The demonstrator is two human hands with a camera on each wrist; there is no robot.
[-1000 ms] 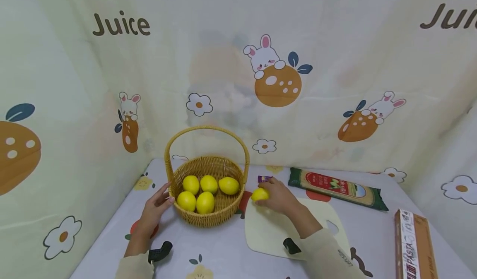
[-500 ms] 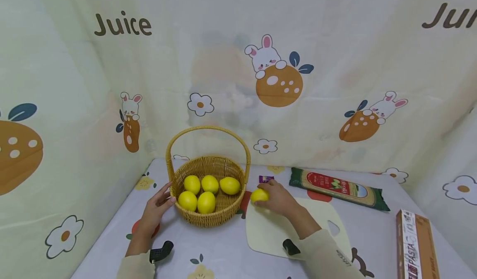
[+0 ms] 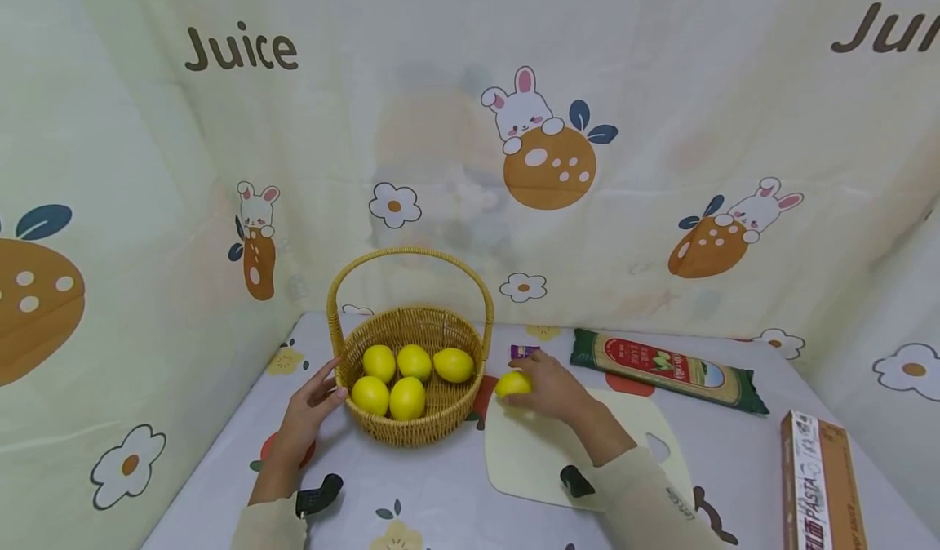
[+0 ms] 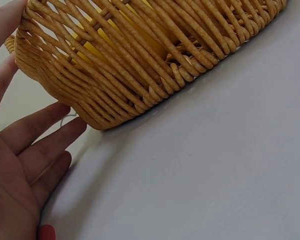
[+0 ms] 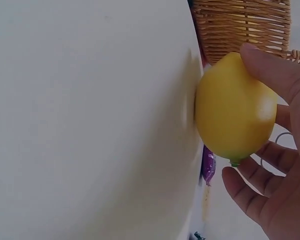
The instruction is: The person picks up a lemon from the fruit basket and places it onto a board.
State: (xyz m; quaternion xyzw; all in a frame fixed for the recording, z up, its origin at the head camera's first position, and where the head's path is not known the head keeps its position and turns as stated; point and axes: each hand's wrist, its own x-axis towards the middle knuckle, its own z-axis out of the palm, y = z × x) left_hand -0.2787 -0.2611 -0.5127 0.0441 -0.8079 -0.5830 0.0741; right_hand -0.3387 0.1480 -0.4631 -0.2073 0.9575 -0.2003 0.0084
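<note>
Printed cloth (image 3: 441,142) hangs behind the pale surface (image 3: 433,493); I'm watching the right hand (image 3: 549,388), fingers curled round a lemon (image 5: 235,107), and the left hand (image 3: 299,419), fingers spread, touching the basket (image 3: 411,434).

The tabletop (image 3: 433,501) wears a pale cloth printed with flowers and red fruit. Near its middle lies a cream cutting board (image 3: 539,464), flat, its handle slot at the board's 3 o'clock. Taking that board as the hub, a wicker basket (image 3: 407,436) stands upright at 10 o'clock, and a small purple packet (image 3: 523,352) lies at 11. Toward 1 o'clock, a long green-ended bag (image 3: 664,364) slants from 10 to 4. Between 3 and 4 sits a pasta carton (image 3: 826,485), partly out of view.
</note>
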